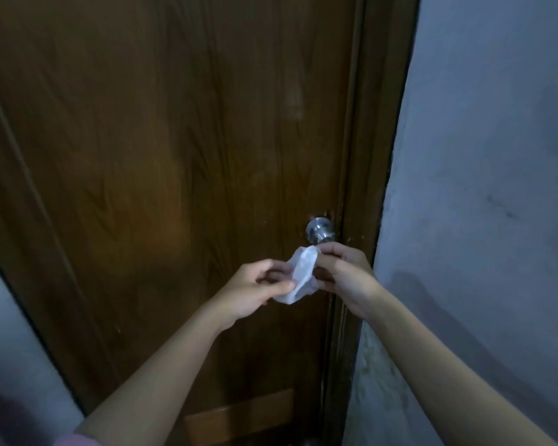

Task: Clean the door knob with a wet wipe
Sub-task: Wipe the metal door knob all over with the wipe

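A round silver door knob (319, 234) sticks out of the brown wooden door (174, 156) near its right edge. Just below the knob I hold a crumpled white wet wipe (300, 275) between both hands. My left hand (255, 288) pinches the wipe's lower left part with thumb and fingers. My right hand (342, 272) pinches its upper right edge, with its fingertips right under the knob. The wipe is not touching the knob.
A brown door frame (371, 188) runs along the right of the door. Beside it stands a grey-blue painted wall (480, 188). Another strip of wall (7, 317) shows at the lower left.
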The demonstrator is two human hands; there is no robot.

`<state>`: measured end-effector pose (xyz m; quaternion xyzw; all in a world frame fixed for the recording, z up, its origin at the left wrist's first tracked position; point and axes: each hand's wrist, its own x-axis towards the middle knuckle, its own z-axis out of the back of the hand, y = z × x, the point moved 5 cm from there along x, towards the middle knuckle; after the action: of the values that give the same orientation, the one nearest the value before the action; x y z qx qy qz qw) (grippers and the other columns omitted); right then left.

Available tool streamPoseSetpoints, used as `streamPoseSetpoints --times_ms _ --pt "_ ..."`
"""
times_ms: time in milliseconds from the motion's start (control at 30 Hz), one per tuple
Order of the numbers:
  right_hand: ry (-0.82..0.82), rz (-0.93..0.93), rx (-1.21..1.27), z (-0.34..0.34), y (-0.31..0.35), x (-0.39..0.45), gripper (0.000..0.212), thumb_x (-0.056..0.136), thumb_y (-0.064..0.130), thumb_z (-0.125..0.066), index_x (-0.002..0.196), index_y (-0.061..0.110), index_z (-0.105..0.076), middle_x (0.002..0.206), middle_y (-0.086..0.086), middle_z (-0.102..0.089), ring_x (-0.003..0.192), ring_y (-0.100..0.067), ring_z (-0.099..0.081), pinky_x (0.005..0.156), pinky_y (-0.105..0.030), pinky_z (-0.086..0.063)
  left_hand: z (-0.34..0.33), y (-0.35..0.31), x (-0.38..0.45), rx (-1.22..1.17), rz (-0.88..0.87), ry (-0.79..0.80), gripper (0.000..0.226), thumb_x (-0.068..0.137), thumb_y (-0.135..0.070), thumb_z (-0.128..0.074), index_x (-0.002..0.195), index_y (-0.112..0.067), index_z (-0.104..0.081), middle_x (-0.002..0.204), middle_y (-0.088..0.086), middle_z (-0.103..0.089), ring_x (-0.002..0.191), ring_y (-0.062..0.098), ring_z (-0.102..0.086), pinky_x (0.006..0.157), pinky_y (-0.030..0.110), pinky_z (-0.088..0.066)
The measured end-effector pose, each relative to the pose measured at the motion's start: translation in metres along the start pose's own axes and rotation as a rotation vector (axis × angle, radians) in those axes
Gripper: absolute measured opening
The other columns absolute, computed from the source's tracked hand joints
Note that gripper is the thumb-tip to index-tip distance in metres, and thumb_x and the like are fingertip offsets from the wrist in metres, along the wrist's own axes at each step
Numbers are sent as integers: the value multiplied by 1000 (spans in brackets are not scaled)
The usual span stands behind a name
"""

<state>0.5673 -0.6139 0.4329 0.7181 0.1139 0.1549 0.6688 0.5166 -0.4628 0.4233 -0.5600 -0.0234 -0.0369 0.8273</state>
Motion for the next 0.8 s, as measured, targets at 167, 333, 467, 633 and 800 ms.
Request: streamPoseSetpoints --times_ms 167,333,467,633,800 --pt "84 -10 8 11 5 58 17 87 16 -58 102 14 -66 109 -12 -67 99 -24 -65 85 -41 -55 13 -2 65 -1 -11 -37 45 74 -28 -73 115 -26 -56 112 -8 -61 104 8 -58 91 27 -49" --pt "187 49 -17 18 15 90 22 86 7 -54 103 15 -66 112 -12 -63 105 -27 -60 84 -37 -52 20 -5 109 -59 -51 -34 29 76 -21 -72 103 -19 -64 89 3 -71 82 12 -68 77 29 -55" --pt "154 176 -128 24 16 115 28 82 1 -49 94 15 -70 108 -10 -63 99 -31 -58 78 -35 -45 31 -6 143 -79 -106 -148 17 80 -11 -66 97 -14 -65 88 7 -69 79 13 -67 66 24 -55" --pt "-103 671 -583 25 18 126 30 81 13 -66 111 16 -64 117 -3 -58 102 -7 -58 79 -18 -52 25 -2 168 -242 -67 -131 13 84 -10 -60 96 -5 -65 88 8 -71 72 11 -69 58 17 -54" --pt "-97 854 -799 25 10 127 38 79 3 -67 116 10 -59 121 -9 -62 112 -10 -57 93 -14 -47 11 -4 175 -239 -123 -55 13 86 -7 -56 88 -13 -67 80 1 -72 74 9 -69 63 17 -54"
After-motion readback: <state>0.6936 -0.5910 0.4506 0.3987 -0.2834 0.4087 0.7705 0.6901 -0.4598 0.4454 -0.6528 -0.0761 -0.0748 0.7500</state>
